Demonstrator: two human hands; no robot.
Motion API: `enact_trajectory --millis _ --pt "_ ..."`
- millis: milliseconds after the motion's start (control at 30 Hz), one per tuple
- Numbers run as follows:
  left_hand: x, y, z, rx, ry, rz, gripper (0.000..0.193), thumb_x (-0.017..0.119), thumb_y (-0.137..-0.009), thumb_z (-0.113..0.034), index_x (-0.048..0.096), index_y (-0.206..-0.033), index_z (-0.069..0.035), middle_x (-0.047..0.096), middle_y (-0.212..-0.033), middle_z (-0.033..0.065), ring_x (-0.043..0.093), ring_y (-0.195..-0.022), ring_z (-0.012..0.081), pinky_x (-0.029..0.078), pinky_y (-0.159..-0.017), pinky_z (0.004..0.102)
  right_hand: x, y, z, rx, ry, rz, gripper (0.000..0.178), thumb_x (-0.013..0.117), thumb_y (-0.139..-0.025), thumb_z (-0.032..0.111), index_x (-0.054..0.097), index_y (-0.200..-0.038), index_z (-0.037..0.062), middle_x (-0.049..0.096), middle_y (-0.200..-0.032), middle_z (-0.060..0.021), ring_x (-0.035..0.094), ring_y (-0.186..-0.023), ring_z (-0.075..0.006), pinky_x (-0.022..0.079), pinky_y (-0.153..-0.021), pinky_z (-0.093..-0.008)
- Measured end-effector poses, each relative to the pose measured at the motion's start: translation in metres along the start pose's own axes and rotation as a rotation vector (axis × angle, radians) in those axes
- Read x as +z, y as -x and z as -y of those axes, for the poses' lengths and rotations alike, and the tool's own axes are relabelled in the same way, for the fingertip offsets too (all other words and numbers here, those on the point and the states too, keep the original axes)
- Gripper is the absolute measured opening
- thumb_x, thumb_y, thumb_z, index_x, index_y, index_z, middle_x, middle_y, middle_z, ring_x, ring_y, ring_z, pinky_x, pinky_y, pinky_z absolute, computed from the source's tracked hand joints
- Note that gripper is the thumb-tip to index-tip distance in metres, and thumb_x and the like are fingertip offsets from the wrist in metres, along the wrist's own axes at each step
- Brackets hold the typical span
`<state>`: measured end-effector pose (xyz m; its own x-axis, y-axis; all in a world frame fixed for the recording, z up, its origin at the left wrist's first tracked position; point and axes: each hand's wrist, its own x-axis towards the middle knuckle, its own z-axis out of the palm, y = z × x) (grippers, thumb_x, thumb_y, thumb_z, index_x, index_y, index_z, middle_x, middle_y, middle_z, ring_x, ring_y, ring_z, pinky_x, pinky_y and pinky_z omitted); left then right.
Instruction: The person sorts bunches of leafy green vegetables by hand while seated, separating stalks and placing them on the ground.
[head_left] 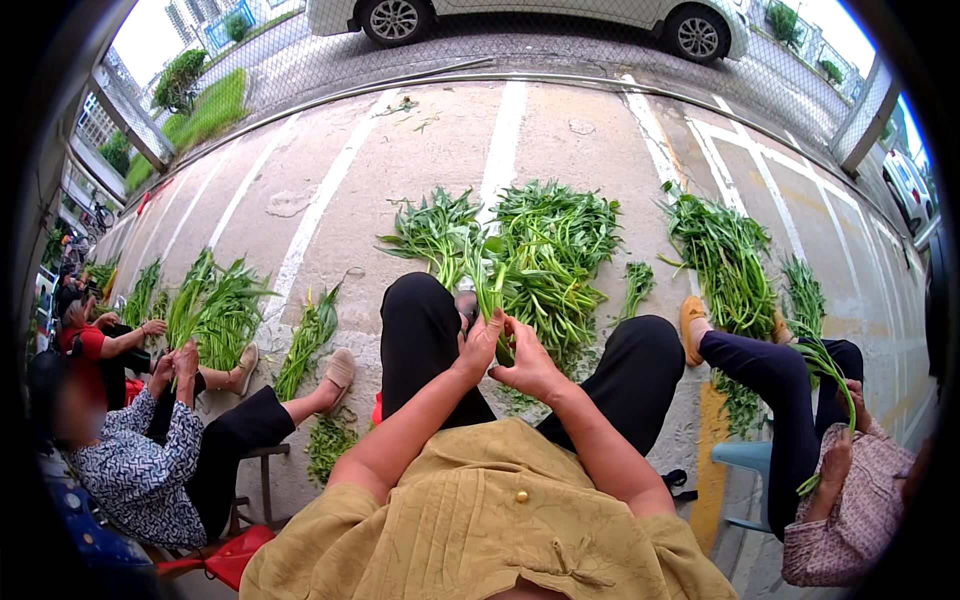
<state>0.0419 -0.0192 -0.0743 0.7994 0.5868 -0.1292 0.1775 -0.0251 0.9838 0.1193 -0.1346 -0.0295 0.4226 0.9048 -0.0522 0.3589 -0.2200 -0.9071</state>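
Between my knees, my left hand (477,346) is closed around a small bunch of water spinach (488,283), its leaves pointing away from me. My right hand (532,368) is beside it, thumb and fingers curled on the lower stems at the bunch's cut end. Part of that grip is hidden by the hands. Just beyond them a big heap of water spinach (563,250) lies on the ground, stems toward me. A smaller leafy pile (432,232) adjoins it on the left.
At left, a seated person (150,450) holds greens; another (105,340) sits farther off. A person on the right (840,490) holds stems beside a blue stool (742,460) and a leafy heap (725,265). Beyond the paving are a wire fence (280,70) and a parked car (540,8).
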Motion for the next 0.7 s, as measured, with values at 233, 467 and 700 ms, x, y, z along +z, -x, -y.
enact_trajectory --millis 233,467,700 --pt "0.030 -0.006 -0.016 -0.002 0.176 0.029 0.053 0.042 -0.090 -0.049 0.044 -0.118 -0.004 0.051 -0.107 0.0068 0.045 -0.102 0.0146 0.033 -0.091 0.0280 0.008 -0.009 -0.021 0.059 0.051 -0.241 0.062 0.054 -0.077 0.018 0.026 -0.130 0.0008 0.053 -0.108 -0.0255 0.052 -0.100 -0.0400 0.043 -0.083 -0.0427" --pt "0.010 -0.005 -0.027 0.059 0.182 0.122 0.039 0.056 -0.088 -0.024 0.046 -0.118 -0.001 0.057 -0.097 0.0067 0.055 -0.090 0.0133 0.044 -0.079 0.0279 -0.021 -0.007 -0.032 0.044 -0.317 -0.224 0.030 0.046 -0.074 0.008 0.051 -0.103 0.0001 0.057 -0.076 -0.0141 0.055 -0.064 -0.0268 0.047 -0.060 -0.0350" --pt "-0.006 -0.004 -0.020 -0.013 0.312 -0.051 0.017 0.060 -0.084 -0.015 0.058 -0.094 -0.001 0.058 -0.070 0.0013 0.054 -0.054 0.0082 0.044 -0.049 0.0213 -0.040 0.000 -0.008 0.210 -0.992 -0.043 0.033 0.047 -0.067 0.002 0.050 -0.099 -0.0026 0.043 -0.061 -0.0042 0.041 -0.046 -0.0134 0.045 -0.046 -0.0300"
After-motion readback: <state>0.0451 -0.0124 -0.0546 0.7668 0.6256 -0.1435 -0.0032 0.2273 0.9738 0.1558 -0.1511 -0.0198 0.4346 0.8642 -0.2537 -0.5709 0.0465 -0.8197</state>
